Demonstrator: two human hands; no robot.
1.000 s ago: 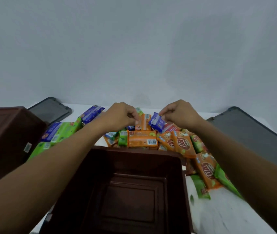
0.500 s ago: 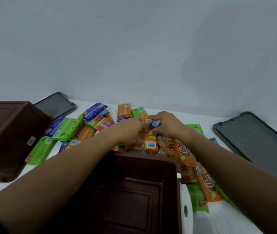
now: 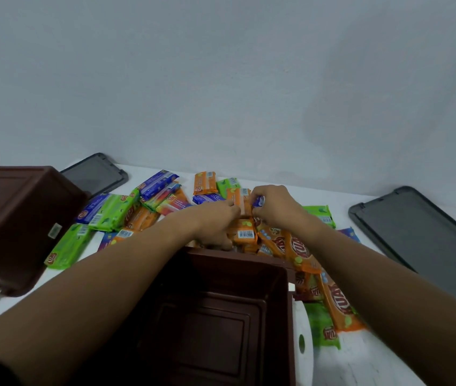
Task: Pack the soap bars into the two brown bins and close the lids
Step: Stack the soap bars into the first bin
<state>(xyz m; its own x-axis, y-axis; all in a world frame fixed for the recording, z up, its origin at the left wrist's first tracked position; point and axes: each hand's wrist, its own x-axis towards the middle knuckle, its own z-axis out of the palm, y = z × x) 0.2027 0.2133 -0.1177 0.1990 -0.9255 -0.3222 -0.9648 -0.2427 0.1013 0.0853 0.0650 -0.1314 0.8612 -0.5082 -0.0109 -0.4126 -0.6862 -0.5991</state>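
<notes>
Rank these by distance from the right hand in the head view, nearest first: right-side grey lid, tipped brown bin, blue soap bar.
1. Blue soap bar, pinched in the right hand.
2. Grey lid, lying off to the right.
3. Tipped brown bin, far left.

Soap bars [image 3: 244, 234] behind bin [image 3: 282, 274]

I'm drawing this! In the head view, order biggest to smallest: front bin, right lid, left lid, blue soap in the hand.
Front bin (nearest the camera, so it looks extra big)
right lid
left lid (farther away, maybe really equal)
blue soap in the right hand
</notes>
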